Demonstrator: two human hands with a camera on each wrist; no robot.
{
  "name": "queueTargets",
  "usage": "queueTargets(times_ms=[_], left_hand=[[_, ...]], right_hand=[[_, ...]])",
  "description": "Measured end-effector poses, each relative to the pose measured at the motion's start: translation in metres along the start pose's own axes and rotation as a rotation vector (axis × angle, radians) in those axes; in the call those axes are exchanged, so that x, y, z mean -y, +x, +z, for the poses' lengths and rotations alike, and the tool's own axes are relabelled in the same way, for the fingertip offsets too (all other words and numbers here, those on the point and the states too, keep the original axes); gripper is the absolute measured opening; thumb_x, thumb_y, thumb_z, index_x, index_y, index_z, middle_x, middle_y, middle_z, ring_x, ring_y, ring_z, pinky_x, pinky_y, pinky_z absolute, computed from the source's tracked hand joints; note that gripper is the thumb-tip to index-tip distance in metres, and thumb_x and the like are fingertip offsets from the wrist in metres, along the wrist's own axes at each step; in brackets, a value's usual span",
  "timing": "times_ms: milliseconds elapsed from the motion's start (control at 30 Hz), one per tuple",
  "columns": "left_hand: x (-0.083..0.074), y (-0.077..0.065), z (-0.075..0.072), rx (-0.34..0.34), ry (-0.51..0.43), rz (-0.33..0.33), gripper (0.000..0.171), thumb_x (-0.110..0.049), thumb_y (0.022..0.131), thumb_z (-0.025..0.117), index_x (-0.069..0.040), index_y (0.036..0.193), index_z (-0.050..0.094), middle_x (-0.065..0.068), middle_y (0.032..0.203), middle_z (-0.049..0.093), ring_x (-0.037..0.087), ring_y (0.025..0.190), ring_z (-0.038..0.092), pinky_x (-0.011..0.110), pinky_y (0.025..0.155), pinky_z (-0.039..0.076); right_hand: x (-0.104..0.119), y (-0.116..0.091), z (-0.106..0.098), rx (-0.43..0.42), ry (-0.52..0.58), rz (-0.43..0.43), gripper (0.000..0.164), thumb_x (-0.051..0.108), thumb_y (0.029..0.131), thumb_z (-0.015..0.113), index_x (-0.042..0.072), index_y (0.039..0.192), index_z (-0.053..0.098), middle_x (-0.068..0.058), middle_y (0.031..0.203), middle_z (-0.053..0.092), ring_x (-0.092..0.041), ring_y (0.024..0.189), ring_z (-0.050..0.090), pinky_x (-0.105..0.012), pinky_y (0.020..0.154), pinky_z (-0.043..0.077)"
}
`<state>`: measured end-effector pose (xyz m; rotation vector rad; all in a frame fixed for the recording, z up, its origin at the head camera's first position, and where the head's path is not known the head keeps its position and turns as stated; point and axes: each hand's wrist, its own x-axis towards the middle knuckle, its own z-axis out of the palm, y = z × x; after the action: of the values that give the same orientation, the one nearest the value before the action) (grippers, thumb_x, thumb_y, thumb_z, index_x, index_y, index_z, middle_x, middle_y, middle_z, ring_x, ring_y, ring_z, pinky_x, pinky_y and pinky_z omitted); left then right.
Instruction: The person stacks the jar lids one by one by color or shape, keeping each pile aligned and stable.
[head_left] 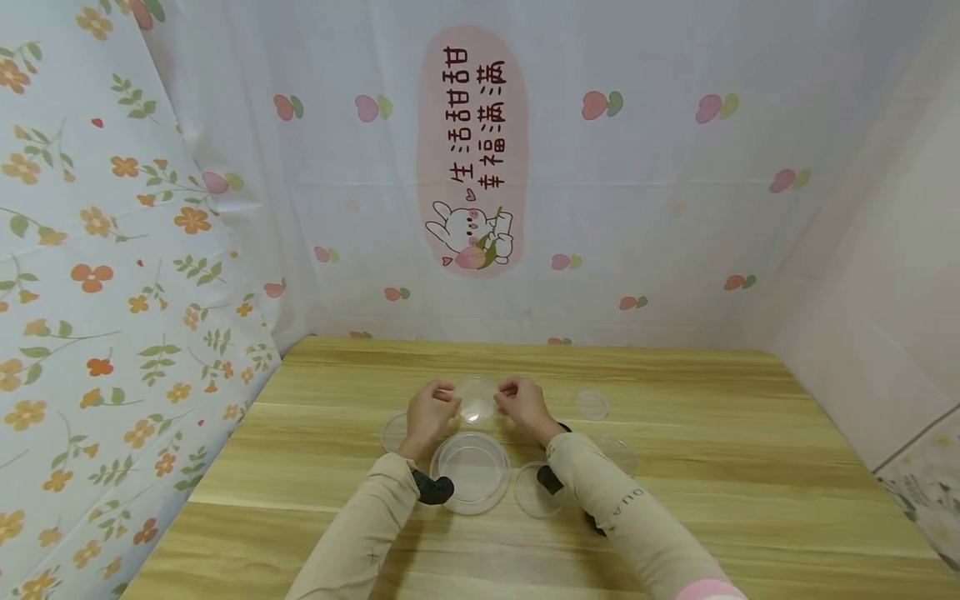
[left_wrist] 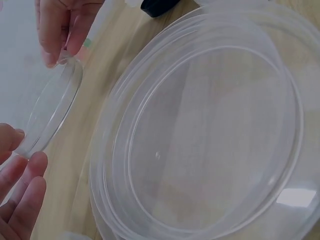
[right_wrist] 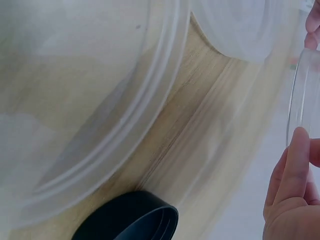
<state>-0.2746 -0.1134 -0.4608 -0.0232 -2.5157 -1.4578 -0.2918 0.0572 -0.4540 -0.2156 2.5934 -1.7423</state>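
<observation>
A clear shallow round dish, like a petri dish point(head_left: 477, 402), is held up between both hands, tilted on edge toward the wrist cameras. My left hand point(head_left: 433, 412) pinches its left rim between thumb and fingertips. At the opposite rim, my right hand point(head_left: 525, 405) pinches it the same way. Both grips also show in the left wrist view, around the dish point(left_wrist: 52, 107). Just below the hands, a larger clear stack of round dishes point(head_left: 471, 471) lies on the table. The right wrist view shows only part of the held dish point(right_wrist: 304, 95).
Other clear round dishes lie about: one point(head_left: 538, 492) right of the stack, one point(head_left: 393, 433) partly behind the left forearm, one point(head_left: 618, 456) beyond the right forearm, and a small one point(head_left: 592, 405) farther right. Black wrist devices point(head_left: 432, 488) sit on both wrists. The wooden table point(head_left: 712, 433) meets a patterned cloth backdrop.
</observation>
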Motion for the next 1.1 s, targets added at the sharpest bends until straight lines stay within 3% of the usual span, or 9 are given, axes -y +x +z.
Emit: queueTargets(times_ms=[167,400,667,1100], left_hand=[[-0.003,-0.002,-0.002,0.026,0.002,0.009,0.023,-0.008,0.076,0.065,0.000,0.097,0.060,0.009,0.078,0.062,0.017,0.055,0.061,0.024,0.049,0.041],[-0.006,-0.010,-0.005,0.107,0.033,0.023,0.034,-0.002,0.070,0.060,-0.003,0.104,0.059,0.007,0.084,0.056,0.008,0.046,0.044,0.021,0.042,0.033],[-0.001,-0.019,-0.011,0.176,-0.011,0.073,0.036,0.003,0.070,0.060,0.000,0.107,0.059,0.011,0.086,0.054,0.016,0.064,0.057,0.026,0.055,0.047],[0.006,-0.029,-0.018,0.227,-0.034,0.101,0.036,0.007,0.065,0.060,0.002,0.101,0.060,0.011,0.080,0.054,0.019,0.065,0.057,0.027,0.059,0.048]], right_hand=[[-0.002,-0.002,-0.004,0.000,0.021,0.002,0.011,-0.007,0.079,0.055,-0.011,0.089,0.055,-0.012,0.076,0.054,-0.019,0.065,0.057,-0.032,0.061,0.052],[0.000,-0.008,-0.010,0.021,0.031,-0.021,0.009,-0.011,0.075,0.055,-0.010,0.084,0.056,-0.012,0.071,0.054,-0.015,0.061,0.054,-0.037,0.061,0.052],[0.002,-0.018,-0.012,0.094,-0.053,-0.035,0.016,-0.007,0.071,0.057,-0.008,0.087,0.056,-0.010,0.072,0.054,-0.013,0.062,0.052,-0.024,0.054,0.049],[-0.001,-0.028,-0.007,0.229,-0.166,-0.155,0.033,-0.010,0.069,0.055,-0.009,0.102,0.057,-0.007,0.078,0.051,-0.015,0.070,0.048,-0.022,0.058,0.044]])
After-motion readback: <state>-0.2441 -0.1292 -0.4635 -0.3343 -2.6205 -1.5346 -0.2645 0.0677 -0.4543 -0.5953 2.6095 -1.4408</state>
